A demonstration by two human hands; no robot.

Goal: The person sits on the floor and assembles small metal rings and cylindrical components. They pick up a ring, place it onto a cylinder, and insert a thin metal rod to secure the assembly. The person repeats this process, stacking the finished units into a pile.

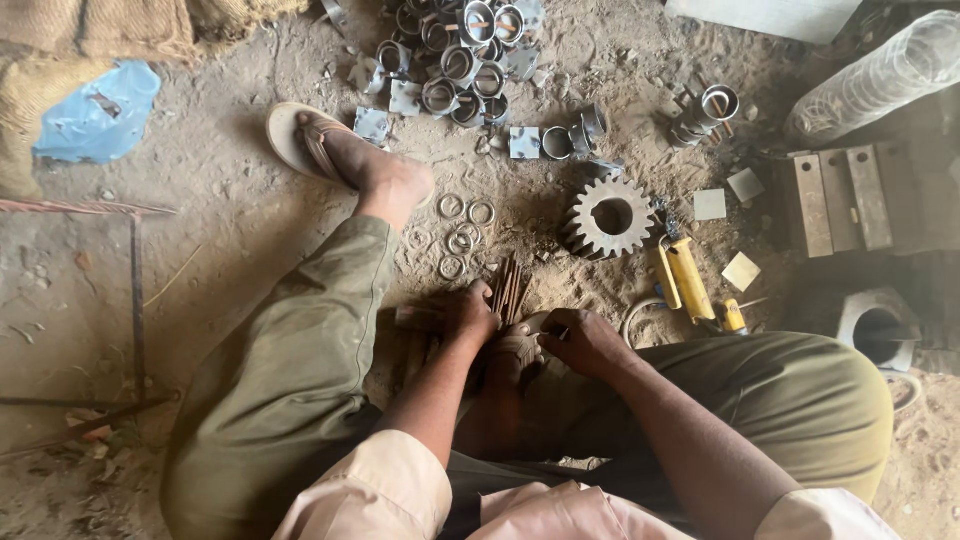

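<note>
Sleeves: pale peach cloth sleeves (375,495) sit lowest in view, above olive-green trousers (290,370) on folded legs.
Rods: bundle of thin rusty-brown metal rods (507,290), between the two hands on the dirt floor (220,190); long axis runs away from the person, free ends pointing up-frame towards the rings.
Left hand: left hand (470,315) comes in from below, forearm angled up-frame, fingers curled snugly round the lower end of the rods.
Right hand: right hand (580,340) lies just beside them, knuckles up, fingers bent inward; whether it grips anything I cannot tell.
Nearby: small flat steel rings (462,238) beyond the rod tips; grey toothed gear wheel (608,216) to their right; sandalled foot (350,160) to their left; short steel tube pieces (460,65) heaped farther off.
</note>
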